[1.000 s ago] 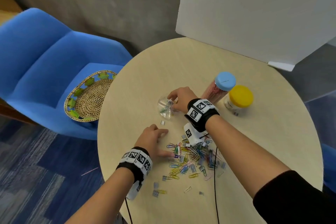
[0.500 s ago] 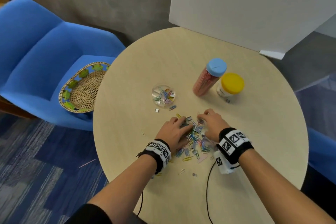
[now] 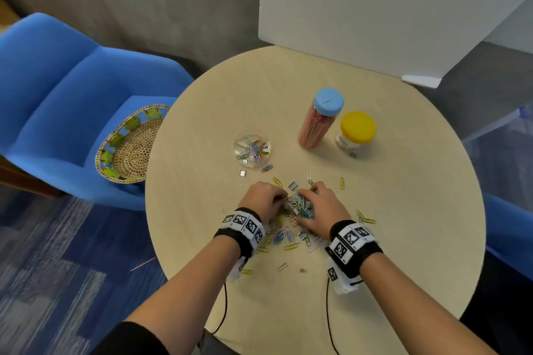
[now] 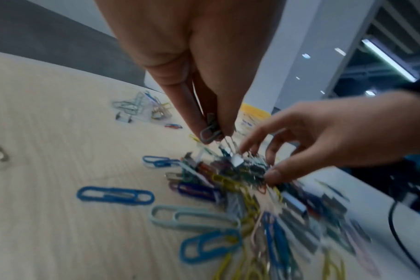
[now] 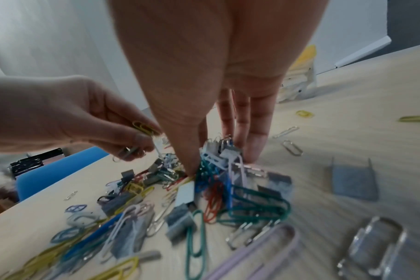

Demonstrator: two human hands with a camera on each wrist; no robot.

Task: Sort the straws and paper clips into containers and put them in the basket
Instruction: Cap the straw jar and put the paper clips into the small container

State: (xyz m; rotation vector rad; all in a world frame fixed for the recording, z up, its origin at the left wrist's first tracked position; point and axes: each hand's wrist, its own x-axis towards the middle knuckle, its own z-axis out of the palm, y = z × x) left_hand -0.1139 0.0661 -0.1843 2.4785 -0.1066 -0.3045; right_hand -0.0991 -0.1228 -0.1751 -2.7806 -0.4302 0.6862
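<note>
Head view shows what changed: a second ago my right hand was up at the clear cup dropping clips in, and my left hand rested alone by the pile. Now both hands have come back to the pile at 6 o'clock on the tabletop, facing each other across it. I read that as one load delivered and the next gather under way, with most clips still to go.

Left fingers pinch a grey clip, and the right-wrist view shows a yellow clip tucked in that hand too. Right fingers and thumb are curled down round a clump of clips, closing on it; I cannot tell whether it is lifted yet.

The cup sits at 10 o'clock from the pile, partly filled. The straw jar with its blue lid stands capped at 1 o'clock, the yellow-lid jar just beside it. The basket waits on the blue chair at 9 o'clock, with no containers in it.

The yellow-lid jar carries a label, too small to read. My wristbands bear black-and-white square markers, no words.
</note>
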